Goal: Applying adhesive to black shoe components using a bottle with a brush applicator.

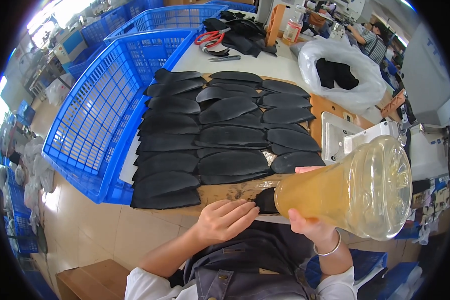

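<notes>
My right hand [312, 225] grips a clear plastic bottle [345, 187] holding yellowish, glue-like liquid. The bottle lies tilted, its wide base toward the right and its other end over a small black curved piece [266, 201]. My left hand [228, 219] has its fingers pressed together on the left end of that piece, at the near edge of the cardboard [220, 197]. Part of the piece is hidden under the bottle. Beyond my hands, overlapping black curved pieces [232, 136] lie in three columns across the cardboard.
A blue plastic basket [92, 120] stands left of the pieces. Farther back are red-handled scissors [210, 37], small snips [225, 58] and a heap of black scraps [240, 35]. A white plastic bag [342, 65] and a sewing machine [370, 135] are at right. Another person [375, 42] sits beyond.
</notes>
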The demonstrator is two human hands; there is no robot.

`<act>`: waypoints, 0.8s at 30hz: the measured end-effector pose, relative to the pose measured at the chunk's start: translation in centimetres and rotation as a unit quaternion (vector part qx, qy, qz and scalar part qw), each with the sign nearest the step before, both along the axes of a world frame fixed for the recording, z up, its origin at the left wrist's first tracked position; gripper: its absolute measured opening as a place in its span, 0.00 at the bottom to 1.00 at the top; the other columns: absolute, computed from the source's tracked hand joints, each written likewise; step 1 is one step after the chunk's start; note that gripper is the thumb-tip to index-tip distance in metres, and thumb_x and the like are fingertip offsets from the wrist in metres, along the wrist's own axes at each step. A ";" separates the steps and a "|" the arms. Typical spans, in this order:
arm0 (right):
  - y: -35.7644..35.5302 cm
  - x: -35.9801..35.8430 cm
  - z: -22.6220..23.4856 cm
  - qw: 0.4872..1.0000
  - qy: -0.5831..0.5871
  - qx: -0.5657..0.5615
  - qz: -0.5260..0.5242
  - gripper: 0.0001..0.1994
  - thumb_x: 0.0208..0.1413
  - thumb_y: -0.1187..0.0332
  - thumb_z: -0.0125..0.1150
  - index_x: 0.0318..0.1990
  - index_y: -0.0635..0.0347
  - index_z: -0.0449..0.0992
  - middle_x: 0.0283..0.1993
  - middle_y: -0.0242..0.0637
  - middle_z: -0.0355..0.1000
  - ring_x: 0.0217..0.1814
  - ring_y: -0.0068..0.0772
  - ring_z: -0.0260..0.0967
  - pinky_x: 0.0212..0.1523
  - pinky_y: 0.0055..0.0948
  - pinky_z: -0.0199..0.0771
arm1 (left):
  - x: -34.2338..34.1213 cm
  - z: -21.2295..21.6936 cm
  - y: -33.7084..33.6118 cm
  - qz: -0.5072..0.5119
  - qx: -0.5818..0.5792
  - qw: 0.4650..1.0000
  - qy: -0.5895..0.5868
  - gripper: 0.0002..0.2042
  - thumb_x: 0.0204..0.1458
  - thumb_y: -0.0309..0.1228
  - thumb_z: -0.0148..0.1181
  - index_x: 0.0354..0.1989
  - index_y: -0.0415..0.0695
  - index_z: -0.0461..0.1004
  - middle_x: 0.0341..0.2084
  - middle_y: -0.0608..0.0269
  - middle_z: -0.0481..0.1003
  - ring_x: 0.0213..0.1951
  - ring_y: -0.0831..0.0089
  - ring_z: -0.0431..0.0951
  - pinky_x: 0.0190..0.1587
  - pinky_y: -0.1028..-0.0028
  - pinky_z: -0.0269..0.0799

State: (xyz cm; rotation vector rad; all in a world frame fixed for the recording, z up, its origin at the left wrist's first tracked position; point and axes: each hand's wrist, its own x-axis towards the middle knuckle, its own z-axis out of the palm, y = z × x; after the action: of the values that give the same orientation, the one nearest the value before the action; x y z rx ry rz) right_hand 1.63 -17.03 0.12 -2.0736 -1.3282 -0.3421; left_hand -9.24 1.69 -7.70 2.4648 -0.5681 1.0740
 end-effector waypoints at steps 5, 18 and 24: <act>-1.2 0.1 0.7 0.996 -0.059 -0.048 -0.041 0.31 0.41 0.59 0.67 0.51 0.69 0.62 0.46 0.48 0.66 0.48 0.40 0.66 0.50 0.36 0.68 | 0.2 0.0 -0.1 0.002 0.005 1.000 -0.005 0.11 0.42 0.26 0.60 0.36 0.42 0.74 0.33 0.63 0.77 0.34 0.73 0.79 0.32 0.79 0.73; -10.5 1.0 -1.4 0.939 0.074 0.226 -0.248 0.36 0.44 0.62 0.65 0.59 0.69 0.55 0.47 0.50 0.67 0.48 0.44 0.68 0.49 0.38 0.71 | 0.2 -0.1 -0.2 0.005 -0.009 1.000 -0.021 0.10 0.41 0.25 0.60 0.36 0.43 0.75 0.33 0.65 0.77 0.32 0.74 0.79 0.30 0.79 0.73; -1.3 -1.9 0.7 0.941 0.266 0.208 -0.018 0.39 0.42 0.51 0.67 0.56 0.67 0.56 0.47 0.50 0.65 0.48 0.44 0.67 0.49 0.38 0.68 | -0.2 -0.4 0.5 0.000 -0.006 1.000 -0.015 0.12 0.40 0.25 0.60 0.36 0.42 0.75 0.32 0.65 0.77 0.32 0.74 0.79 0.29 0.79 0.73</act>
State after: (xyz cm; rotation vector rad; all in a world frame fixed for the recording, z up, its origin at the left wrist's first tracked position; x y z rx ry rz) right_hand -0.32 -18.32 0.85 -1.6689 -0.8097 -0.0552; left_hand -9.41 2.21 -8.08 2.4427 -0.5703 1.1128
